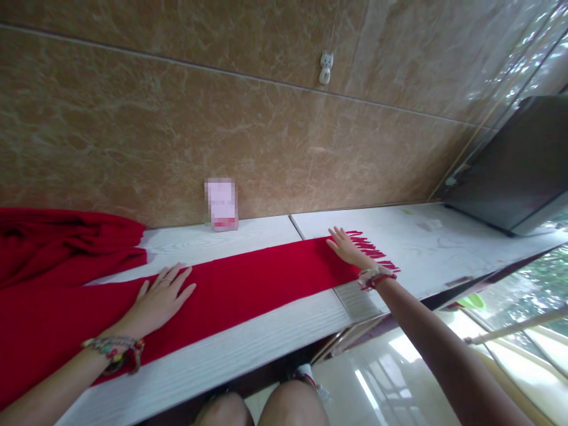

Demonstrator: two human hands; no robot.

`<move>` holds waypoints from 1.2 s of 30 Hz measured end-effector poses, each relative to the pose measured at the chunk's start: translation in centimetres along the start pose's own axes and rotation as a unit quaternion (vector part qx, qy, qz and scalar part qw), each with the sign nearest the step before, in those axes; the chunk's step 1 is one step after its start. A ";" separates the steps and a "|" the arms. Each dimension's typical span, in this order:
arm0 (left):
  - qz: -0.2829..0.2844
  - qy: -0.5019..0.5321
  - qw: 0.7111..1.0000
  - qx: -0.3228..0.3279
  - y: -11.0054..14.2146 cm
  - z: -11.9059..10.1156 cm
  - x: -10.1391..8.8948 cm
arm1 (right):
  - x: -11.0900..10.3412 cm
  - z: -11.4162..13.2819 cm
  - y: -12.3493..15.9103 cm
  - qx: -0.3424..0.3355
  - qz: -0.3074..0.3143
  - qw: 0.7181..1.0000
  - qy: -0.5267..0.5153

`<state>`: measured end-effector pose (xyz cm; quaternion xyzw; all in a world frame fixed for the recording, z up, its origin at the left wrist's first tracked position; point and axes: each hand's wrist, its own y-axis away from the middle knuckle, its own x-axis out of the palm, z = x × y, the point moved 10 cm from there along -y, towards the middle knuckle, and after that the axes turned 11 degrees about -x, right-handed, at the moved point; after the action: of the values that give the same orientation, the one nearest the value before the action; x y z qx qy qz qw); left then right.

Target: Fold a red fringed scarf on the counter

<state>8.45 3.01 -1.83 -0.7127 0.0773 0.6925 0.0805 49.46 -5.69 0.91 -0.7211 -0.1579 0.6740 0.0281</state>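
A long red scarf [257,278] lies stretched flat along a white wood-grain counter, its fringed end toward the right. My left hand [160,299] rests on the scarf left of the middle, palm down with fingers spread. Near the fringe, my right hand [346,245] lies flat on the scarf's right end, fingers stretched out. Neither hand grips the cloth. At the far left, more red fabric [66,245] sits bunched in folds by the wall; whether it joins the flat part is out of view.
A blurred pink-and-white card [222,204] leans against the brown marbled wall [266,130]. A small white cat-shaped hook [326,68] is fixed higher up. A dark grey box-like appliance [510,165] stands on the counter [426,236] at the right end. My knees are below the front edge.
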 end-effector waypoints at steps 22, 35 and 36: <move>0.045 -0.014 0.992 0.117 0.2 -8.3 0.3 | 1.5 -2.9 7.3 0.060 0.131 0.989 0.027; 0.021 -0.014 1.000 0.002 -1.9 -1.4 0.1 | -1.4 15.9 -5.4 -0.126 0.008 0.987 -0.098; 0.023 -0.019 1.000 0.000 -1.6 -1.6 0.0 | -1.3 18.7 -6.7 -0.153 0.007 0.982 -0.115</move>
<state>10.37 4.26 -1.82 -0.6978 0.0922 0.7073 0.0657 29.82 -2.88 2.24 -0.6359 -0.2561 0.7204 -0.1051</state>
